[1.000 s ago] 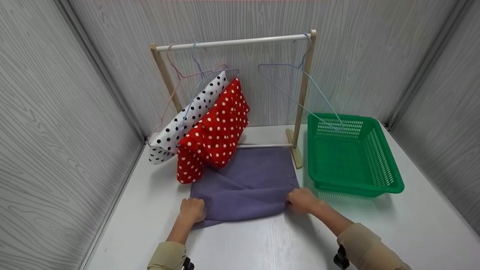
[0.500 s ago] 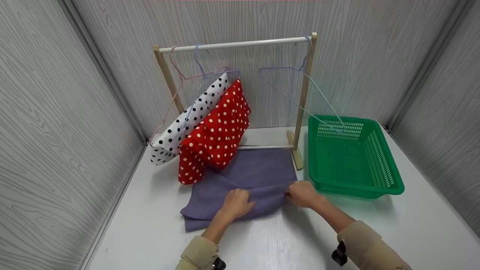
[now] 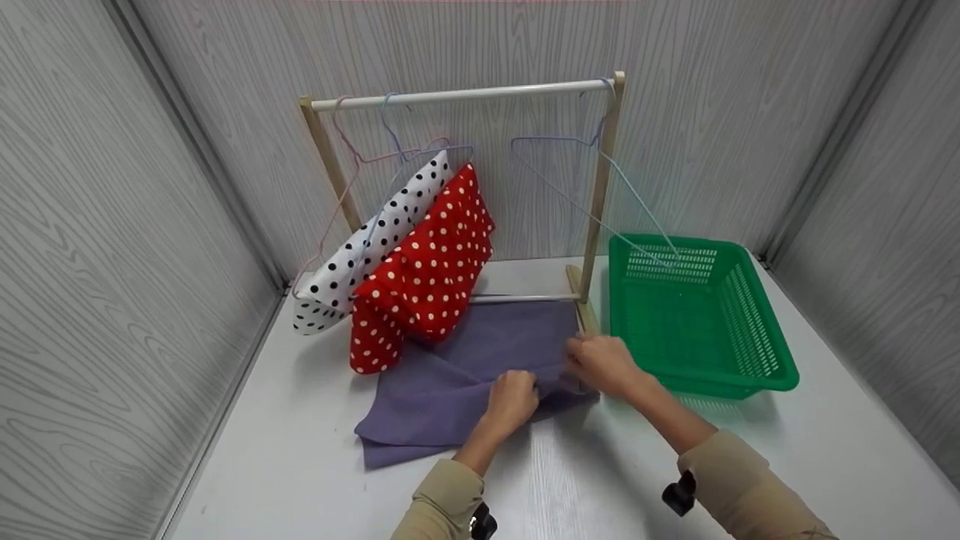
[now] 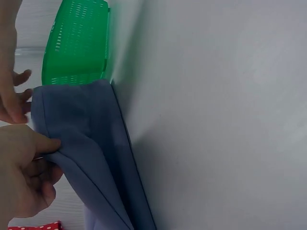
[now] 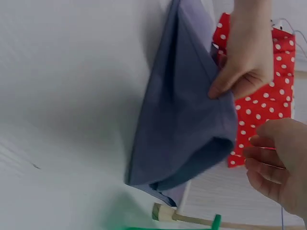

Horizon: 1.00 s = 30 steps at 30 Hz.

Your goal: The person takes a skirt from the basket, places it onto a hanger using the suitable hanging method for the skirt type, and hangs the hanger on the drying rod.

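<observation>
A purple cloth [image 3: 431, 412] lies on the table below the rack, its front part folded over and lifted near my hands. My left hand [image 3: 513, 399] pinches its raised fold between thumb and fingers, as the left wrist view shows on the cloth [image 4: 91, 153]. Just to the right, my right hand [image 3: 604, 364] hovers by the cloth's right end. In the right wrist view the fingers of that right hand [image 5: 278, 163] are loosely bent and apart from the cloth [image 5: 187, 120], holding nothing.
Behind stands a rack [image 3: 480, 94] with a white bar. White dotted fabric [image 3: 337, 266] and red dotted fabric [image 3: 442, 255] hang from hangers at its left. A bare hanger [image 3: 555, 138] hangs at its right, beside a green basket [image 3: 761, 300].
My left hand has left the cloth's left corner and moved right to grip its fold near the right end. My right hand has let go and risen slightly away.
</observation>
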Tool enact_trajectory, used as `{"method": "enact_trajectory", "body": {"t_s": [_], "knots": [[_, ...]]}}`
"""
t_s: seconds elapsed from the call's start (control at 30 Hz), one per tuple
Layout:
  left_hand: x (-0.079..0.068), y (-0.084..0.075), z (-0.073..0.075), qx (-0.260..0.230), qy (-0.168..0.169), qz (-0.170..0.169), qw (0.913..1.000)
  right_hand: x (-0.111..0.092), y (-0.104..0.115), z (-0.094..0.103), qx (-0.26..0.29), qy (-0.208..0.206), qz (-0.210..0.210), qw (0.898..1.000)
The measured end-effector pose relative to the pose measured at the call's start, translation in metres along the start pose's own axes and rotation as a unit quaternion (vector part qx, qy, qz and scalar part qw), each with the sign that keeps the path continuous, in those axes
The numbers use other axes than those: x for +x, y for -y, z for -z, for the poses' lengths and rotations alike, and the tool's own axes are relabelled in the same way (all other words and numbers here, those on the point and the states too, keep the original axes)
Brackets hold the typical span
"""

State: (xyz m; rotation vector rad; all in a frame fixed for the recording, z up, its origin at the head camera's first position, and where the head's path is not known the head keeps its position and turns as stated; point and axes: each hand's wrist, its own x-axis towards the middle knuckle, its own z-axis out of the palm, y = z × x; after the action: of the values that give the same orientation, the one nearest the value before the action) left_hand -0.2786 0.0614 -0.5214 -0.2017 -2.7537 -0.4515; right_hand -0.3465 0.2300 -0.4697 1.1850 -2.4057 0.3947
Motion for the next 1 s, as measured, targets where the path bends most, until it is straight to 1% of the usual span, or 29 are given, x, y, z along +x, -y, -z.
{"method": "enact_trajectory", "body": {"t_s": [0.03,0.07,0.1,0.13,0.17,0.23,0.27,0.33,0.4,0.43,0.53,0.6,0.7,0.83,0.87,1.0], "knots": [[0.000,0.000,0.001,-0.001,-0.004,0.008,1.0000,0.005,-0.005,0.008,0.001,-0.047,-0.015,0.999],[0.000,0.001,0.002,-0.003,-0.008,0.014,0.9999,0.010,-0.012,0.017,0.002,-0.094,-0.035,0.995],[0.001,0.001,0.002,-0.005,-0.011,0.017,0.9998,0.016,-0.019,0.027,0.005,-0.136,-0.057,0.989],[0.002,0.001,0.003,-0.008,-0.015,0.020,0.9997,0.022,-0.027,0.037,0.010,-0.178,-0.079,0.981],[0.002,0.001,0.004,-0.012,-0.017,0.022,0.9995,0.028,-0.036,0.047,0.016,-0.207,-0.104,0.973],[0.004,0.001,0.006,-0.020,-0.021,0.023,0.9993,0.039,-0.053,0.067,0.028,-0.232,-0.159,0.959],[0.005,0.001,0.006,-0.022,-0.023,0.021,0.9993,0.043,-0.062,0.075,0.035,-0.232,-0.189,0.954],[0.006,0.001,0.007,-0.029,-0.025,0.016,0.9992,0.050,-0.077,0.090,0.055,-0.208,-0.248,0.944],[0.007,0.000,0.008,-0.032,-0.024,0.009,0.9991,0.053,-0.091,0.100,0.079,-0.152,-0.299,0.939],[0.008,0.000,0.008,-0.033,-0.023,0.006,0.9992,0.054,-0.097,0.104,0.097,-0.121,-0.318,0.935],[0.008,0.001,0.008,-0.025,-0.020,-0.005,0.9995,0.054,-0.109,0.109,0.165,-0.036,-0.349,0.922],[0.008,0.000,0.008,-0.017,-0.018,-0.009,0.9997,0.055,-0.113,0.108,0.212,0.001,-0.355,0.910],[0.007,0.000,0.008,-0.010,-0.016,-0.013,0.9997,0.056,-0.112,0.102,0.282,0.031,-0.360,0.889],[0.006,0.001,0.009,-0.007,-0.012,-0.011,0.9998,0.062,-0.108,0.098,0.342,0.056,-0.369,0.862],[0.006,0.001,0.009,-0.007,-0.011,-0.010,0.9999,0.065,-0.106,0.098,0.352,0.059,-0.371,0.857],[0.007,0.003,0.011,-0.004,-0.002,0.001,1.0000,0.077,-0.099,0.099,0.376,0.068,-0.373,0.846]]}}
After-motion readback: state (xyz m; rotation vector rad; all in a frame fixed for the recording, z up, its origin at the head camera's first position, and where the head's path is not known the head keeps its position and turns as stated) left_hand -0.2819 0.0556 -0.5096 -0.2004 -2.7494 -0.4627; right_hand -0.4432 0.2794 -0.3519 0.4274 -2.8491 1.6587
